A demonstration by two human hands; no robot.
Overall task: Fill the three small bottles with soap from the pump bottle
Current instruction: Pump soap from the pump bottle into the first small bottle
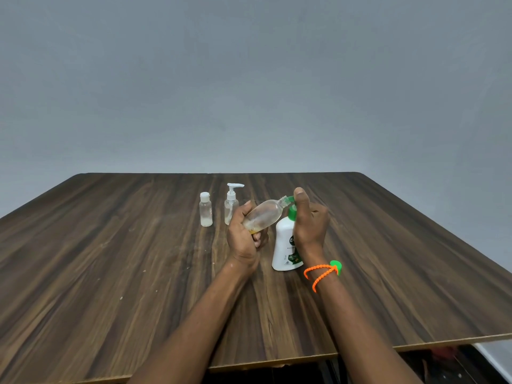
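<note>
My left hand (pixel 243 239) grips a small clear bottle (pixel 266 213) by its base, tilted so its open neck meets the green nozzle of the white pump bottle (pixel 285 245). A little amber soap lies at the bottom of the clear bottle. My right hand (pixel 309 220) is wrapped round the green pump head, thumb on top. Two other small bottles stand upright behind and to the left: one with a white flip cap (pixel 205 209), one with a small white pump (pixel 231 203).
All of this is on a dark wood-grain table (pixel 110 273) against a plain grey wall. The table's near edge runs across the bottom of the view. An orange beaded band (pixel 321 274) with a green tag is on my right wrist.
</note>
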